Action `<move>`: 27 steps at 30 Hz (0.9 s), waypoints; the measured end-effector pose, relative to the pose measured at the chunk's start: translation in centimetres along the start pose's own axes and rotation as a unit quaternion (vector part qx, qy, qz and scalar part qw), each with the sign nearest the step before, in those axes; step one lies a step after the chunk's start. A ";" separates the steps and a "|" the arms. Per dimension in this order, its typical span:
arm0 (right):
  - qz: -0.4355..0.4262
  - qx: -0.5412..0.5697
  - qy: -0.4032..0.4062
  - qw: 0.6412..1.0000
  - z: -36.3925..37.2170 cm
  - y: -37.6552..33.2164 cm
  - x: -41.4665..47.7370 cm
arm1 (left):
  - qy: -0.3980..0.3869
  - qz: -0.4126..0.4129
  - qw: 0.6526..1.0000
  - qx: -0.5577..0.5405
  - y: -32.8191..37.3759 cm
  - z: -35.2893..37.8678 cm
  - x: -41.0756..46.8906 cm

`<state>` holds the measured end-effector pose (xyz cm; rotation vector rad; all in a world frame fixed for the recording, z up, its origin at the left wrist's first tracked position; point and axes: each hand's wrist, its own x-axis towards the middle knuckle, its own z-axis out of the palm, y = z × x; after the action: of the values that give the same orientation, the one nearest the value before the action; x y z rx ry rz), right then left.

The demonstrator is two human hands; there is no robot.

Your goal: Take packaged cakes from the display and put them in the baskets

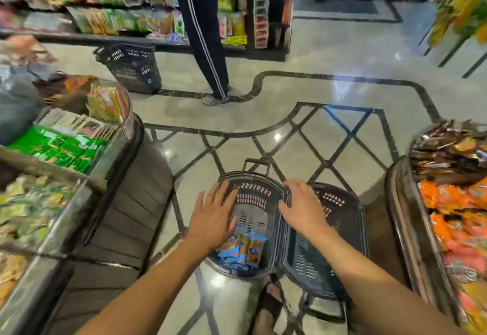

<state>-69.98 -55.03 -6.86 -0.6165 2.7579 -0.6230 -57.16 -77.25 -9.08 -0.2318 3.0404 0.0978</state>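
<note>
- Your left hand [213, 218]: fingers straight and spread, holding nothing, palm down over the near-left rim of the left basket [253, 197].
- Your right hand [303, 209]: likewise flat and spread, holding nothing, above the line where the left basket meets the right basket [340, 210].
- Packaged cakes [241, 251]: blue-and-orange packets lying in the bottom of the left basket, just below your left palm.
- The two baskets stand on the floor [290, 84], side by side with rims touching; the left one's handle [257, 162] sticks up at its far end.
- Your sandalled foot [271, 305] is just beside the near ends of both baskets.
- Right display bin [398, 203]: close beside the right basket, heaped with orange packets [453, 203] and brown wrappers [448, 150].
- Left display bin [126, 145]: holds green packets [58, 150]; a strip of floor separates it from the left basket.
- Ahead, open floor reaches a standing person [205, 44] and a third basket [134, 68] by the shelves.
</note>
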 end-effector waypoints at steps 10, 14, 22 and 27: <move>0.059 0.015 -0.195 0.979 16.6 2.5 8.9 | -0.063 -0.032 0.996 -0.051 -7.0 14.4 4.5; 0.141 0.086 -0.232 0.959 26.7 4.5 10.3 | -0.108 -0.032 0.992 -0.054 -10.3 23.3 5.7; 0.276 0.149 -0.266 0.911 44.5 7.3 11.4 | -0.132 -0.036 0.990 -0.044 -15.7 40.5 7.8; 0.330 0.211 -0.220 0.894 60.3 14.3 11.5 | -0.088 -0.030 0.994 -0.060 -16.9 46.1 7.6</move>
<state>-65.56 -69.78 -67.94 0.2545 2.0991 -0.7558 -58.12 -91.79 -56.55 -0.3059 2.8521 0.2814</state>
